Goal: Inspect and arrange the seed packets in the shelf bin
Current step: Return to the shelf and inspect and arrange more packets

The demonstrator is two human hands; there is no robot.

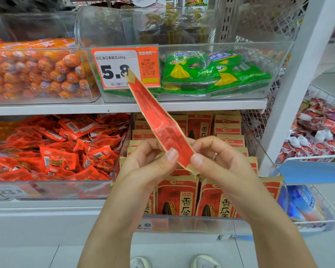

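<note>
- One red and tan seed packet (159,120) is held up in front of the shelves, seen nearly edge-on, with its printed back turned to the camera and its far tip raised across the orange price tag (125,67).
- Its near end is pinched from both sides: the left hand (147,163) has its thumb pressed on the red face with the fingers curled behind, and the right hand (219,163) clamps the lower corner in the same way (a ring is worn on one finger).
- Directly below the hands stands the clear shelf bin (269,157), in which matching packets (177,197) are stood upright in rows, their fronts facing out.
- The inspection step is judged to be in hand: the packet is lifted clear of the bin and its back is being read, not yet put away.
- For the next move, the packet would need to be turned front-outward and upright, then lowered into a gap in the rows; which gap is meant cannot be told.
- Further out, red snack sachets (62,149) are heaped in the bin to the left, and green packets (217,72) and orange sausages (37,70) are kept on the shelf above.
</note>
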